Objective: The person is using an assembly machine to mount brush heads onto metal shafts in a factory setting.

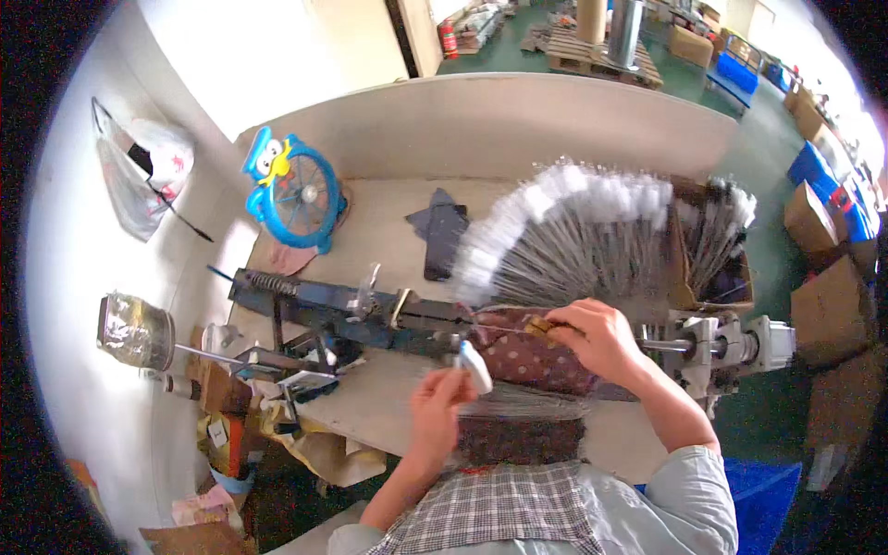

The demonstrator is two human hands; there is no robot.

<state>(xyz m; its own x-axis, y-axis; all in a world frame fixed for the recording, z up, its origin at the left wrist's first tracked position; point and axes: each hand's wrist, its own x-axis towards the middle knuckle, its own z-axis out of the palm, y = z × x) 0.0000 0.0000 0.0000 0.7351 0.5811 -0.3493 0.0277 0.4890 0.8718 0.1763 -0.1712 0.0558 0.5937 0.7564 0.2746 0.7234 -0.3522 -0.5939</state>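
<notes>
Through my remote feed I see a pale grey-green shirt (618, 504), its right sleeve (692, 481) ending near the elbow, and a black-and-white checked apron (499, 509) with slim checked edging.

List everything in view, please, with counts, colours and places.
Workbench: one, beige, centre
Fixture: one, black, left bench
Fan: one, blue, back left
Slab: one, dark, centre
Rods: many, grey, white-tipped, right bench
Carton: one, brown, beside rods
Dotted cloth: one, maroon, front bench
Shaft: one, silver, right
Plastic bag: one, white, left wall
Extinguisher: one, red, far floor
Boxes: several, brown, right aisle
Small piece: one, white, front centre
Tool: one, yellowish handle, centre
Left hand: one, bare, holding piece
Right hand: one, bare, holding tool
</notes>
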